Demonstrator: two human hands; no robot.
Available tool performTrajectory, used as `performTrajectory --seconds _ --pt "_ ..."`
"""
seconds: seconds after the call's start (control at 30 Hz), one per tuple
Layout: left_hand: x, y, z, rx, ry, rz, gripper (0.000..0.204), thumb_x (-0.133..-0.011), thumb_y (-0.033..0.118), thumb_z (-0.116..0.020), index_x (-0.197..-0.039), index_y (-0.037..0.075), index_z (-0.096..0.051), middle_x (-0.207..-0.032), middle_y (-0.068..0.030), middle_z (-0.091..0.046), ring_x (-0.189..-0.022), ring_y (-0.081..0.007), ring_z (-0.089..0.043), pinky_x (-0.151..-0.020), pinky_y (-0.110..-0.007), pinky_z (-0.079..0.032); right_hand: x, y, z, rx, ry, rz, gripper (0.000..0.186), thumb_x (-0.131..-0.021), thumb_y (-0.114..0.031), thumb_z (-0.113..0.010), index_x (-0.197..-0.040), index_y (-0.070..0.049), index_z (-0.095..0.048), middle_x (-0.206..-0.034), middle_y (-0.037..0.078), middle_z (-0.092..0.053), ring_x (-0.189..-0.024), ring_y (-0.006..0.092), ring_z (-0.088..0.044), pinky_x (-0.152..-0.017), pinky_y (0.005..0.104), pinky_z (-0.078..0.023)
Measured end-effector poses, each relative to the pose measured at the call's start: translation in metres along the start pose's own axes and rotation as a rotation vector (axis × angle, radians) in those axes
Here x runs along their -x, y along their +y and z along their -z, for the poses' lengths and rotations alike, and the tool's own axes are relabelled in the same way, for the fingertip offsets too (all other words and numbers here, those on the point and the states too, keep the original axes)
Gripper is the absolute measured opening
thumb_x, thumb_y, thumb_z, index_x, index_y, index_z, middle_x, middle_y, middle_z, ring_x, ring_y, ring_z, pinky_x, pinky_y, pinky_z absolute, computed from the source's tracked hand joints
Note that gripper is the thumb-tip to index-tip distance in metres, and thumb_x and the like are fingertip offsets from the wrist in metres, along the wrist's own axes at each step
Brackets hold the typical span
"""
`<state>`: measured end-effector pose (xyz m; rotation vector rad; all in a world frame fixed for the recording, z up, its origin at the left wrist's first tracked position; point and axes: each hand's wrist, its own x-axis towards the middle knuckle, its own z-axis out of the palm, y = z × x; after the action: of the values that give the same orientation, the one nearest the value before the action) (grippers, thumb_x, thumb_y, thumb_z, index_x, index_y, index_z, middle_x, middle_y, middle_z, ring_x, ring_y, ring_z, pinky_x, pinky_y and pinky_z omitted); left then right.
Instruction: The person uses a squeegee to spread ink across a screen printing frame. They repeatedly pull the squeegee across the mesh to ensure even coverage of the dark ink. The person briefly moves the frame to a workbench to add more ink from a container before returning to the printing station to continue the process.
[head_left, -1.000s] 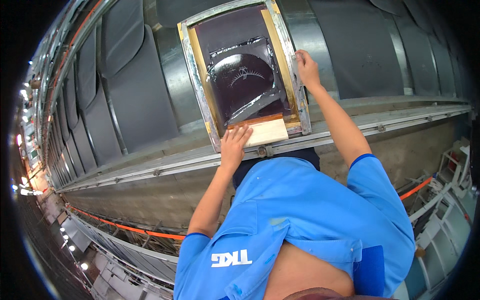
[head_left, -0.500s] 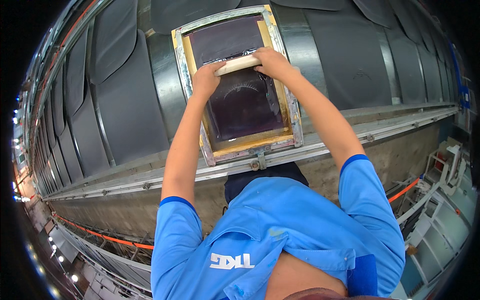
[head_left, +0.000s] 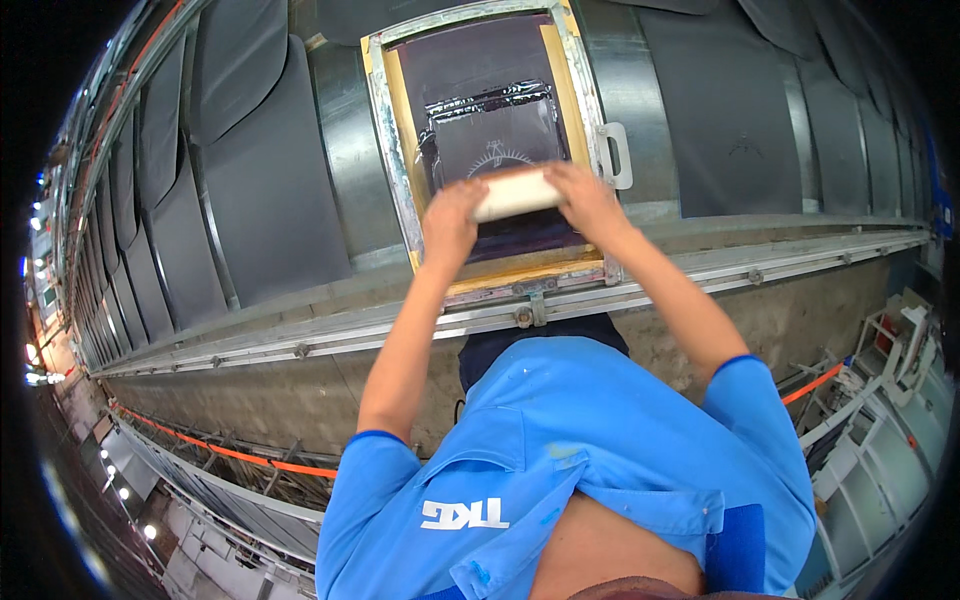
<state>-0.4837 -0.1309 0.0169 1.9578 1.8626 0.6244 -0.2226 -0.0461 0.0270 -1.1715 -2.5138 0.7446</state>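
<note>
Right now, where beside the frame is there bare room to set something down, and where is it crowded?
The left metal strip, between the frame and a dark sheet, looks bare; so does the right strip, from the white handle to another dark sheet. Crowded: the frame's near half, where the left hand and right hand grip the pale bar.
</note>
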Motion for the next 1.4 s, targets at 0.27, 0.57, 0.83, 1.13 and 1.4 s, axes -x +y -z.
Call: performTrajectory --seconds 0.27,0.57,0.83,1.13,1.4 --pt "-0.141 -0.042 0.014 -0.076 -0.013 0.131 0.048 -0.078 0.0 -0.063 -0.118 0.021 -0.077 -0.111 -0.0119 -0.075 -0.101 -0.0348 -0.071 -0.092 -0.043 -0.055 -0.139 0.058 0.013 0.056 0.043 0.012 0.046 -0.079 -0.001 -0.071 -0.124 -0.004 -0.066 -0.128 0.013 -0.067 -0.121 0.0328 -0.06 -0.106 0.0413 -0.048" --pt "0.025 0.003 -0.014 0.027 -0.072 0.032 0.05 -0.072 -0.011 -0.061 -0.115 0.012 -0.076 -0.123 -0.0074 -0.072 -0.116 -0.0285 -0.067 -0.106 -0.046 -0.049 0.046 0.001 -0.026 -0.09 -0.031 -0.083 0.053 -0.074 -0.003 -0.077 -0.126 -0.001 -0.066 -0.134 0.018 -0.063 -0.129 0.0356 -0.055 -0.112 0.0435 -0.044" --pt "0.063 0.026 -0.006 -0.077 -0.091 0.033 0.055 -0.071 -0.005 -0.068 -0.124 0.01 -0.068 -0.135 -0.0077 -0.065 -0.129 -0.0309 -0.057 -0.108 -0.05 -0.046 -0.005 0.091 0.022 -0.313 0.465 -0.488 0.047 -0.09 -0.033 -0.076 -0.125 -0.002 -0.067 -0.13 0.023 -0.064 -0.117 0.0324 -0.063 -0.096 0.0396 -0.05" --pt "0.081 0.026 -0.006 -0.034 -0.042 0.01 0.061 -0.07 -0.003 -0.071 -0.128 0.013 -0.066 -0.14 -0.0059 -0.061 -0.134 -0.027 -0.052 -0.115 -0.053 -0.038 -0.054 0.111 0.0 -0.226 0.656 -0.443 0.027 -0.098 -0.03 -0.062 -0.111 -0.009 -0.073 -0.101 0.017 -0.075 -0.096 0.0319 -0.071 -0.085 0.0399 -0.052" --pt "0.135 -0.053 0.1 0.066 0.076 0.031 0.066 -0.071 -0.008 -0.066 -0.134 0.012 -0.064 -0.14 -0.0089 -0.062 -0.132 -0.0317 -0.054 -0.113 -0.043 -0.044 -0.099 -0.077 -0.004 -0.321 0.668 -0.342 0.029 -0.102 -0.031 -0.06 -0.111 -0.006 -0.072 -0.1 0.015 -0.075 -0.095 0.0291 -0.071 -0.085 0.038 -0.052"
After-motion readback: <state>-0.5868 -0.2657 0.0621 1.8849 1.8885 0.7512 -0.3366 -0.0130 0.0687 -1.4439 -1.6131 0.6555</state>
